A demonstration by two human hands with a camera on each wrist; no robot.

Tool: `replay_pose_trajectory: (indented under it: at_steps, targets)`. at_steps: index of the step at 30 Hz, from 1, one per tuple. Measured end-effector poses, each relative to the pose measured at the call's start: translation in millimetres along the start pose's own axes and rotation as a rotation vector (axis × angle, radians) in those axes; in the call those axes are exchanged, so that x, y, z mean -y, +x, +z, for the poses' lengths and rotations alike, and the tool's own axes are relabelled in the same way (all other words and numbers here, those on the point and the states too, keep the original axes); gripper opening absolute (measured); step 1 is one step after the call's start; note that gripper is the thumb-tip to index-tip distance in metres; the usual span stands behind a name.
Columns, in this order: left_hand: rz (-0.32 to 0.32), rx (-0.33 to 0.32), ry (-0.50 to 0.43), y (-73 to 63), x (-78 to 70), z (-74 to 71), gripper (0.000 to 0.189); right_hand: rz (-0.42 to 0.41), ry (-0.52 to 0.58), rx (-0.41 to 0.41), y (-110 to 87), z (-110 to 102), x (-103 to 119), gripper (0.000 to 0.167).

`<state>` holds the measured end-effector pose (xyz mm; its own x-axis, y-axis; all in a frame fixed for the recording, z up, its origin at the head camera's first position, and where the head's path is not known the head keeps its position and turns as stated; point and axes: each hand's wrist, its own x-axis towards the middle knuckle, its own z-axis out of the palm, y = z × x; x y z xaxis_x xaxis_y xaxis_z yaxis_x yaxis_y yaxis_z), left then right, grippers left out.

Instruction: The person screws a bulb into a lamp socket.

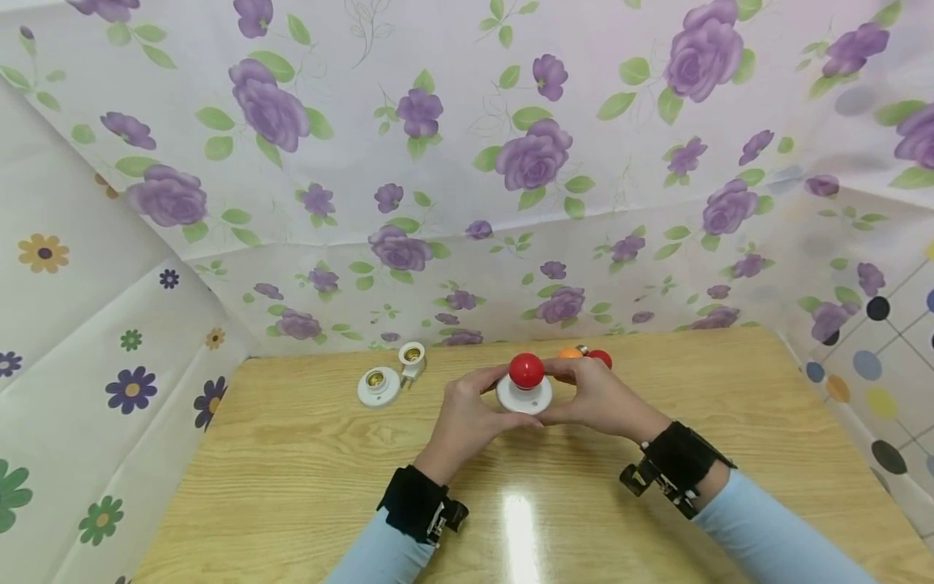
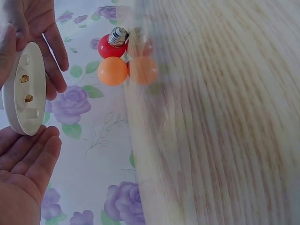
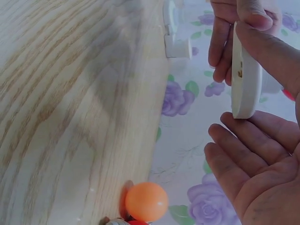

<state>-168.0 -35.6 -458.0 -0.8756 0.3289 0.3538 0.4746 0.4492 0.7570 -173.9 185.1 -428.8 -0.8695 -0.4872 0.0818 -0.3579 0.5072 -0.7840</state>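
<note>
Both hands hold a round white lamp holder (image 1: 524, 404) in the middle of the head view, above the wooden table. A red light bulb (image 1: 526, 370) sits upright in its socket. My left hand (image 1: 470, 415) grips the left side of the base between thumb and fingers. From the other side my right hand (image 1: 594, 395) pinches the rim, its thumb near the left thumb at the front edge. In the left wrist view, the underside of the base (image 2: 27, 93) faces the table and shows two brass screws.
Left of the hands, another round lamp holder (image 1: 368, 395) and a white plug-in socket (image 1: 410, 354) lie on the table (image 1: 306, 487). Behind the right hand are an orange bulb (image 2: 112, 71) and a red bulb (image 2: 108, 49). Flowered sheeting (image 1: 409, 186) rises at the back edge.
</note>
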Motion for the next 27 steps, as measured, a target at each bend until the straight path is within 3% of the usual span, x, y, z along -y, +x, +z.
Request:
replay_pose_trajectory:
  at_steps: [8,15,23,27]
  targets:
    - [0.014,0.032,-0.030,0.9,0.5,0.1,0.077,0.025,-0.009,-0.014,2.3,2,-4,0.062]
    - [0.007,0.069,0.000,2.0,-0.4,-0.8,0.078,0.020,0.001,-0.037,0.8,2,-4,0.059]
    - [-0.097,0.088,0.071,1.8,-3.3,-6.5,0.082,-0.003,0.009,-0.127,0.1,-1,-16,0.066]
    - [-0.124,0.046,0.137,1.1,-0.8,-11.2,0.071,0.029,0.057,-0.186,-2.0,-11,-25,0.069]
